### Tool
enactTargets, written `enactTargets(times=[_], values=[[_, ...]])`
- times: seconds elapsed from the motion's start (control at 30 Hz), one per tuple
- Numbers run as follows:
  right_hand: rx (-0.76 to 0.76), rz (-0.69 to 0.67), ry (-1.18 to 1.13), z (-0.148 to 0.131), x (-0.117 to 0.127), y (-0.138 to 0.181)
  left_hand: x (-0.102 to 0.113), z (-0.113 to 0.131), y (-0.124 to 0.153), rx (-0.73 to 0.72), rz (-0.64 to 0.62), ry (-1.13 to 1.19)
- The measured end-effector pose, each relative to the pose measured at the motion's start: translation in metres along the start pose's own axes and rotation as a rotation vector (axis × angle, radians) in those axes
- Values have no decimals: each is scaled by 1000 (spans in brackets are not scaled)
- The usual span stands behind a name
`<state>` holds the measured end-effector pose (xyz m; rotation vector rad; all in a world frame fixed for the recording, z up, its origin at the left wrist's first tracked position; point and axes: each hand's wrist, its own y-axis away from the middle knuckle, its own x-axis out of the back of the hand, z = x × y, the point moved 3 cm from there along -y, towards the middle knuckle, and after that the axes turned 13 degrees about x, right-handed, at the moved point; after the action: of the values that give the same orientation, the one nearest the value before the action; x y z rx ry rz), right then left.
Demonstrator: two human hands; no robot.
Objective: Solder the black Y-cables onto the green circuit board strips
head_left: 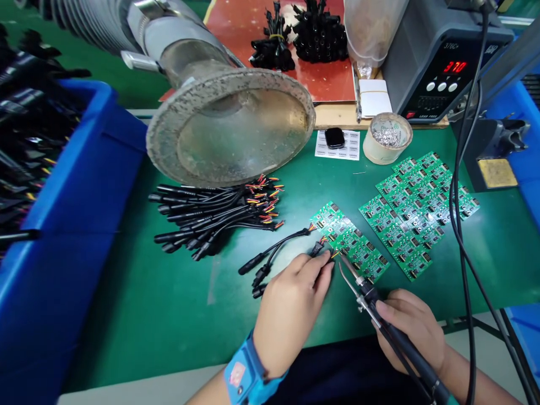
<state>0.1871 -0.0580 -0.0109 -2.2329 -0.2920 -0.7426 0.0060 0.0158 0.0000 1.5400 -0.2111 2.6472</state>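
Note:
My left hand [291,298] pinches a black cable [317,248] by its coloured wire ends, pressing them to the edge of a row of small green circuit boards [350,242]. My right hand [411,329] grips a black soldering iron [371,295] like a pen, its tip touching the same board edge beside my left fingertips. Two more black cables [270,256] trail left from the boards. A blue wrist strap [244,374] sits on my left wrist.
A bundle of black cables [215,216] lies mid-table. More green boards [415,205] spread at right. A fume extractor hood [232,126] hangs over the green mat. The soldering station [442,62] reads 370. Blue bin [63,225] stands at left, solder-scrap cup [387,138] behind.

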Motion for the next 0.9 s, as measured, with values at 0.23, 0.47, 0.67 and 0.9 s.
enactTargets(times=[0.23, 0.47, 0.67, 0.9], values=[[-18, 19, 5, -1, 5, -9, 1, 1, 1, 6, 0, 0], [-39, 28, -6, -1, 8, -15, 0, 0, 1, 4, -4, -12], [-3, 42, 22, -1, 4, -17, 2, 1, 0, -5, -40, -19], [-4, 41, 2, -1, 2, -13, 4, 0, -3, 8, -78, -10]])
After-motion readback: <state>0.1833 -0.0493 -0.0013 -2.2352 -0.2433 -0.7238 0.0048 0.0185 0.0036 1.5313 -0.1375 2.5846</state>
